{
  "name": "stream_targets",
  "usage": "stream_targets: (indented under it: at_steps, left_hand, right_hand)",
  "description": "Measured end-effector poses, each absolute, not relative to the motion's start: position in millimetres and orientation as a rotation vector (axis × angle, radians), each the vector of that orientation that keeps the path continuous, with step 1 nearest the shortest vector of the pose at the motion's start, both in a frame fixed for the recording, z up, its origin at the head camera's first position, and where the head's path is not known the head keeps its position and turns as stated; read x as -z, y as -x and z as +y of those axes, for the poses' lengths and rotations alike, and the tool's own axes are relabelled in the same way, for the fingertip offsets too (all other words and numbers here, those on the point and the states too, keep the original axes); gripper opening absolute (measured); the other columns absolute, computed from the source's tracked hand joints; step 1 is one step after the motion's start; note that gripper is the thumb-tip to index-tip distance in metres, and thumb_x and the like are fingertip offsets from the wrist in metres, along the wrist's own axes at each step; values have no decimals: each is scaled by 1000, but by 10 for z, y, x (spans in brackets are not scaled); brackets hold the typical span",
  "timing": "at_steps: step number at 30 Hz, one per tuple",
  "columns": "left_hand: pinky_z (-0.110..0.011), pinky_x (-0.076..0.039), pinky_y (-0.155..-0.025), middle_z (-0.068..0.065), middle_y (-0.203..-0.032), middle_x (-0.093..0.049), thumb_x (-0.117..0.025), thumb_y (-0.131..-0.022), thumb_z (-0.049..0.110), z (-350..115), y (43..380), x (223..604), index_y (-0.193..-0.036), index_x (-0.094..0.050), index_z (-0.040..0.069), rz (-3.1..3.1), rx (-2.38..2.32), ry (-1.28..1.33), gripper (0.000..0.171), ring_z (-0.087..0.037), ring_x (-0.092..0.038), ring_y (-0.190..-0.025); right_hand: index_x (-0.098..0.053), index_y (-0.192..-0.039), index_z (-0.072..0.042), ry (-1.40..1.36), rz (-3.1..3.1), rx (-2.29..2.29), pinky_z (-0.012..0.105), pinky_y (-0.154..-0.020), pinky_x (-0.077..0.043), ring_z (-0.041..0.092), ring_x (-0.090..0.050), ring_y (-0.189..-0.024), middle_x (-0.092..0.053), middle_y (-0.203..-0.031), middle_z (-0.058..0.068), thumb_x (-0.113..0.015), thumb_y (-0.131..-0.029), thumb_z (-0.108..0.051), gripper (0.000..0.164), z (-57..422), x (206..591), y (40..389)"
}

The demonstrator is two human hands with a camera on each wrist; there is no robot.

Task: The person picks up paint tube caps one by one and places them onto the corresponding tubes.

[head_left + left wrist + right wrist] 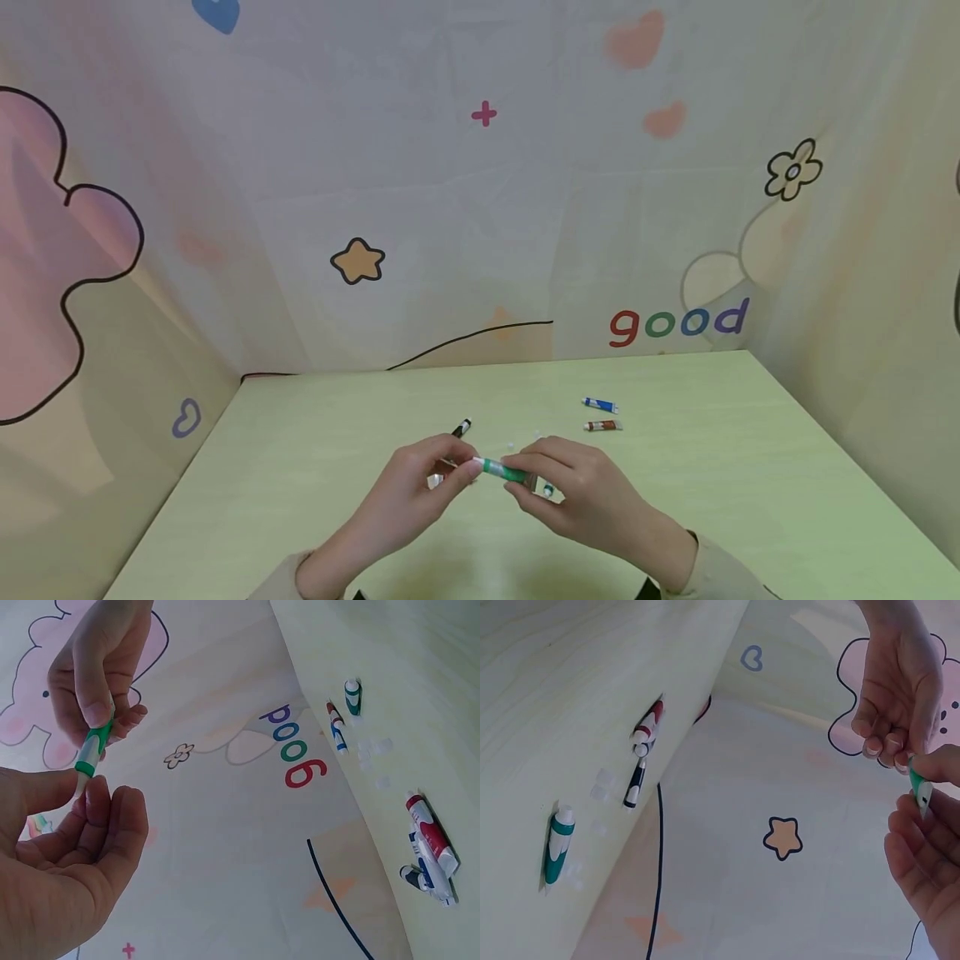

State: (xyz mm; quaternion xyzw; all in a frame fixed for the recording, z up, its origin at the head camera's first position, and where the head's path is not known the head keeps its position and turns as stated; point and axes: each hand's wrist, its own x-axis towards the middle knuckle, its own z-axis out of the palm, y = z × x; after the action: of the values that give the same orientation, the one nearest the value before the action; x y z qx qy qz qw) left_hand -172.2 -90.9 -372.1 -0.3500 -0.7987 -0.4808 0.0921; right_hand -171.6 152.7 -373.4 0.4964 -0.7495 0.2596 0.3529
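A small green-and-white paint tube (pixel 504 471) is held between both hands above the table. My left hand (pixel 423 487) pinches its white cap end between thumb and forefinger. The right hand (pixel 588 492) grips the body between thumb and fingers, covering the tail end. In the left wrist view, the paint tube (pixel 91 750) slants down from the right fingers to the left thumb. On the table below, a dark green tube (pixel 559 844) lies apart. Past the left hand are a black tube (pixel 462 428) and, in the left wrist view, a red tube (pixel 432 832) against a whitish tube (pixel 431 862).
A blue tube (pixel 600 406) and a brownish-red tube (pixel 603 426) lie toward the back right of the pale table (pixel 315 450). Several small translucent pieces (pixel 373 750) are scattered among the tubes. Printed cloth (pixel 450 208) hangs behind and at both sides.
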Motion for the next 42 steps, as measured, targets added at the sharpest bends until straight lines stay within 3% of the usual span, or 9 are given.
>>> stream_targets:
  at_steps: [13, 23, 27, 33, 42]
  left_hand:
    - [-24, -52, -64, 12, -89, -63, -67, -99, 22, -900, 1708, 3697, -98, -69, 16, -2303, 1285, 1098, 6, -5, -59, -75]
    - [-28, -58, -76, 10, -96, -68, -71, -96, 20, -926, 1783, 3737, -105, -70, 15, -2339, 1334, 1059, 10, -7, -67, -87]
    - [-29, -57, -79, 13, -97, -68, -73, -95, 20, -968, 1822, 3738, -105, -70, 16, -2367, 1280, 1035, 11, -6, -66, -88]
    - [-31, -55, -80, 14, -99, -68, -74, -94, 22, -1027, 1860, 3763, -104, -71, 20, -2434, 1294, 996, 10, -7, -66, -92]
    - [-30, -55, -73, 14, -97, -67, -77, -91, 15, -1106, 1953, 3830, -106, -71, 19, -2483, 1233, 936, 16, -7, -65, -89]
  right_hand:
    - [-73, -109, -8, -1280, -1996, -894, 11, -67, -49, 2, -60, -75, -68, -92, -6, -69, -97, -15, 14, 1537, 3768, 1709]
    - [-73, -108, -8, -1176, -1996, -823, 12, -63, -48, 1, -60, -73, -67, -90, -7, -67, -99, -24, 19, 1674, 3769, 1795]
    - [-74, -107, -9, -1052, -2008, -828, 15, -59, -47, 4, -61, -72, -67, -88, -8, -71, -97, -23, 18, 1802, 3776, 1906]
    - [-75, -103, -9, -842, -2076, -830, 16, -55, -43, 5, -56, -70, -65, -85, -11, -81, -81, -2, 25, 2048, 3801, 2129]
    - [-74, -107, -5, -507, -2265, -736, 22, -52, -39, 14, -54, -69, -65, -84, -2, -79, -86, -7, 21, 2405, 3905, 2426]
